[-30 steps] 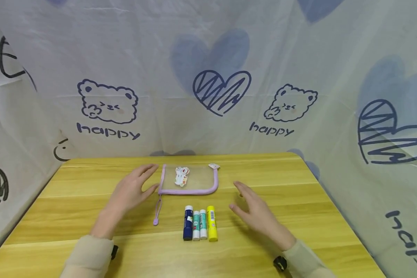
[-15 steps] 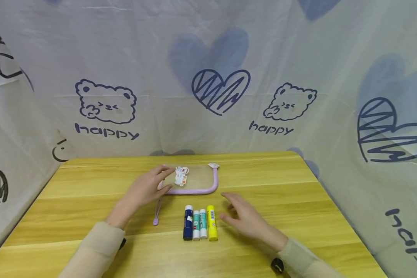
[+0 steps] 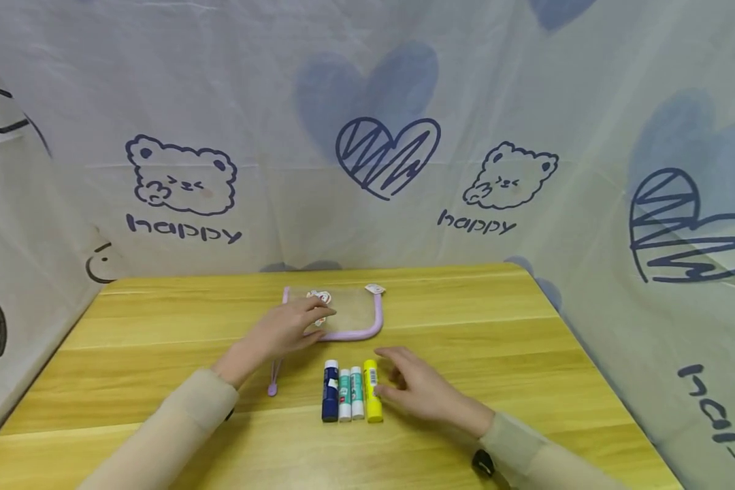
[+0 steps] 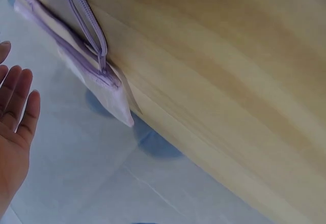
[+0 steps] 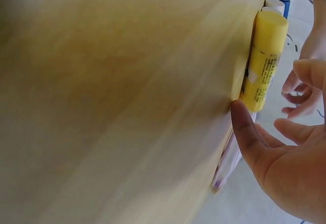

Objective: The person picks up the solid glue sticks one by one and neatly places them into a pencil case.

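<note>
A clear zip pouch [image 3: 354,309] with lilac trim and a sticker lies flat on the table. Over its left part hovers my left hand [image 3: 284,328], fingers loosely extended and holding nothing, partly hiding the sticker. In the left wrist view, that hand [image 4: 12,137] is apart from the pouch [image 4: 84,63]. Nearer the front lie a navy glue stick [image 3: 330,393], two white-and-teal glue sticks [image 3: 345,395] and a yellow glue stick [image 3: 373,393], side by side. My right hand [image 3: 425,389] is just right of the yellow one, thumb and fingers apart; whether the thumb touches it I cannot tell.
The wooden table [image 3: 496,327] has a back edge against a pale cloth [image 3: 282,122] printed with bears and hearts. More cloth hangs at both sides. A lilac wrist loop [image 3: 273,381] trails from the pouch toward the front.
My left hand has moved right, from beside the pouch to over it. My right hand has come left and nearer to the yellow glue stick. Pouch and glue sticks have stayed put.
</note>
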The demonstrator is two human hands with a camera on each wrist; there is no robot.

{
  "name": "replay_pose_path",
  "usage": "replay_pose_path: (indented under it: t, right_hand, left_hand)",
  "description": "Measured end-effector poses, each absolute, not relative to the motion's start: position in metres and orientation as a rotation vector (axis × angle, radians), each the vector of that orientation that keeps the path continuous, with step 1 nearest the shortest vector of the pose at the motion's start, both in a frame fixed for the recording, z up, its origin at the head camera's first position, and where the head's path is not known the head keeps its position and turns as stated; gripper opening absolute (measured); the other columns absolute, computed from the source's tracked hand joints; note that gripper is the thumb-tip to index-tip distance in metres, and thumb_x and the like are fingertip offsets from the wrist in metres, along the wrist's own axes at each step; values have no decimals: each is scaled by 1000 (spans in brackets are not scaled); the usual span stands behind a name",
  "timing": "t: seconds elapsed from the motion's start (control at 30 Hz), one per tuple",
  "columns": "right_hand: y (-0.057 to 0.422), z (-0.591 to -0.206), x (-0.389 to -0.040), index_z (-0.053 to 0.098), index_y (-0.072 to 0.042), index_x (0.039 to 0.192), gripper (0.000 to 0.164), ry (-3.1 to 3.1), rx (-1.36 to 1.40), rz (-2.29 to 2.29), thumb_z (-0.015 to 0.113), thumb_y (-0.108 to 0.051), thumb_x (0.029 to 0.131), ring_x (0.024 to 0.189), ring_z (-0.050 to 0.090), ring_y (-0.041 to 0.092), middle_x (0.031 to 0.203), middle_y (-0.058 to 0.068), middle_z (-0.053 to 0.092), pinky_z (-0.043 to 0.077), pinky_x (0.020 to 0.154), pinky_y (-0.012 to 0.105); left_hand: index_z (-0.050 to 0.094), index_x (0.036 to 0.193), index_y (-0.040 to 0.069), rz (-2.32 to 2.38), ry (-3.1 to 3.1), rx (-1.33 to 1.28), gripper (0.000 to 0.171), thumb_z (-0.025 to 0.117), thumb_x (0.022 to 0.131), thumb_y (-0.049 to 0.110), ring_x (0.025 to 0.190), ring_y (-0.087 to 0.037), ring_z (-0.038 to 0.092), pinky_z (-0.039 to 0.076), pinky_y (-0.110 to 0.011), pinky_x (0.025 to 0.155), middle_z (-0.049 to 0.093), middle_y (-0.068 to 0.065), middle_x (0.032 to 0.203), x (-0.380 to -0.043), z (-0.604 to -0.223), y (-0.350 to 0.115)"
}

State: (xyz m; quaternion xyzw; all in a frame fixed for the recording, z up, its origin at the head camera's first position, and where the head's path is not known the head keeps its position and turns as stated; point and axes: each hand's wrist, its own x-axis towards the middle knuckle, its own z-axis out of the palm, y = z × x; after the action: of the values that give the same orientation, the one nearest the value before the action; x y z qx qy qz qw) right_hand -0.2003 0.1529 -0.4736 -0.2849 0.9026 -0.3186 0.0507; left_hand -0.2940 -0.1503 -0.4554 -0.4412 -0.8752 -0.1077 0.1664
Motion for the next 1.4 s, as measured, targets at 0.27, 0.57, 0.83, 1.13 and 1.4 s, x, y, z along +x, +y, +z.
replay_pose_path:
  t: [0.27,0.57,0.83,1.13,1.4]
  right_hand:
    - [147,-472,-203,51,-3,150,62,2715,-887,-929,72,-28,97,96,57,17,116,5,61,53,82,29]
    - [142,-473,-207,54,-2,147,61,2698,-904,-890,73,-27,96,95,55,13,120,4,60,53,83,27]
    - [141,-473,-208,56,2,143,59,2674,-917,-935,77,-21,94,91,57,14,122,10,60,55,80,24]
    - [139,-476,-208,57,3,142,62,2628,-866,-1013,81,-19,90,89,58,12,122,11,59,56,78,22]
    - [138,-477,-210,58,2,142,63,2641,-808,-1034,84,-19,88,90,59,11,124,9,59,55,78,22]
  left_hand:
    - [73,123,6,-295,-2485,-1393,34,80,92,16,102,-25,69,61,-40,88,68,-9,116,-302,-461,-134]
    - [74,121,8,-258,-2473,-1431,29,77,96,21,98,-23,70,62,-39,83,68,-7,116,-312,-467,-119]
    - [74,119,7,-226,-2449,-1495,29,80,93,19,94,-21,69,62,-35,80,67,-7,112,-319,-470,-106]
    - [75,119,9,-217,-2476,-1501,31,82,92,21,95,-19,67,61,-33,82,66,-5,112,-318,-472,-100]
    - [75,118,11,-200,-2498,-1491,30,83,90,20,93,-17,66,60,-32,80,65,-3,111,-321,-474,-100]
